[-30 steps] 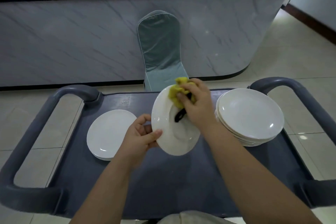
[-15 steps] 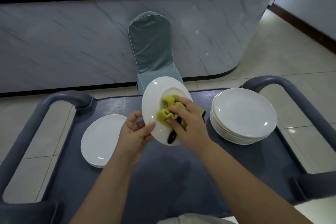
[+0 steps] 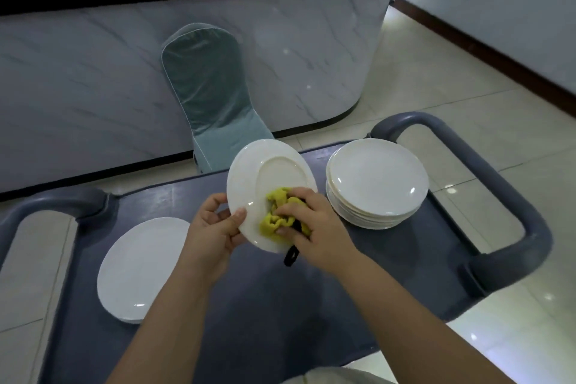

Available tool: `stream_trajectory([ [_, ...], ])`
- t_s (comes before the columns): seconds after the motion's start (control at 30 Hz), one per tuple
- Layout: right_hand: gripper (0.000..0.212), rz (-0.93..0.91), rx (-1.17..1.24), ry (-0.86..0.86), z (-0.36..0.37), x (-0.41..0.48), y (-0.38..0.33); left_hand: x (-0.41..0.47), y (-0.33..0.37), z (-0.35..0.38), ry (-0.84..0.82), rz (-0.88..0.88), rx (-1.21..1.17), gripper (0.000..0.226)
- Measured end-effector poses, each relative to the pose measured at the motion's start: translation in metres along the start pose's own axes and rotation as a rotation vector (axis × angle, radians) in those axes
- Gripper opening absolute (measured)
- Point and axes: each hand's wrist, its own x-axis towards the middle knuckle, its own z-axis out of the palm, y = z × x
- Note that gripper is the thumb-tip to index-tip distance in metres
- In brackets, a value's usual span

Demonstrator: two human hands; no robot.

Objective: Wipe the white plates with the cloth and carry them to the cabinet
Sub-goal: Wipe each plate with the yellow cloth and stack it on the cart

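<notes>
Glossy glazed plate point(image 3: 274, 171) — nubby cloth point(image 3: 277, 215), matt plastic cart point(image 3: 505, 234).

The near middle of the cart top point(image 3: 280, 315) lies bare under the forearms. A stack of plates point(image 3: 377, 181) fills its far right corner, and flat plates point(image 3: 140, 268) take the left side. Grey handles point(image 3: 511, 215) wall both ends; a covered chair point(image 3: 212, 97) stands just beyond.

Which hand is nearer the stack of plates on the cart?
Right. The right hand, pressing the yellow cloth on the held plate, sits just beside the stack; the left hand grips the plate's far edge.
</notes>
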Motion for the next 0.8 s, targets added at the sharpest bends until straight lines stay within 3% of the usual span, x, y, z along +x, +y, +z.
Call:
stream_trajectory([
  [0.17,0.023,0.233,0.015,0.217,-0.028,-0.037,0.026,0.02,0.019,0.019,0.052,0.062,0.126,0.018],
  [0.4,0.018,0.427,-0.119,0.357,-0.07,-0.077,0.046,0.052,0.04,0.1,0.016,0.547,0.622,0.025],
  [0.57,0.021,0.476,-0.173,0.428,-0.088,-0.105,0.043,0.075,0.021,0.17,-0.083,0.895,1.11,0.028],
  [0.8,0.023,0.501,-0.252,0.447,-0.102,-0.109,0.03,0.073,-0.028,0.207,-0.398,1.162,1.374,0.041],
])
